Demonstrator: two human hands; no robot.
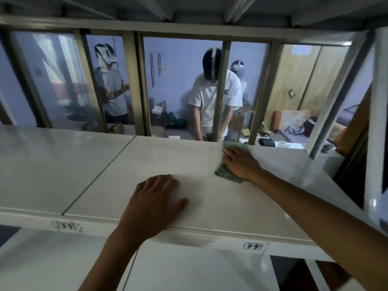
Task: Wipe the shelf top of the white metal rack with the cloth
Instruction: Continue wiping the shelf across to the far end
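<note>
So, going from the left: the far-left panel of the shelf top [52, 164] was bare, and a seam [98, 175] ran diagonally from the front lip back toward the rear, splitting it from the panel being worked on. Just right of that seam, the left hand [154, 203] lay flat and open on the surface near the front edge, fingers spread, gripping nothing. My guess is it was there to brace the person's weight while they leaned in and reached deep with the other arm.

Further right and farther back, the right hand [241, 162] was pressed palm-down on the green cloth [227, 175], fingers stretched out rather than curled, so it was pinning the cloth to the metal instead of clutching it. That makes sense for wiping, since a flat palm spreads the pressure. The cloth sat on the right panel close to the rear edge, bunched up, with green peeking out past the fingertips and again below the heel of the hand. Its long axis seemed to run front-to-back, angled slightly, roughly in line with the hand, far end pointing at the back rail [260, 91].

Behind the uprights a few people [210, 97] stood in the room, well apart from the rack.
</note>
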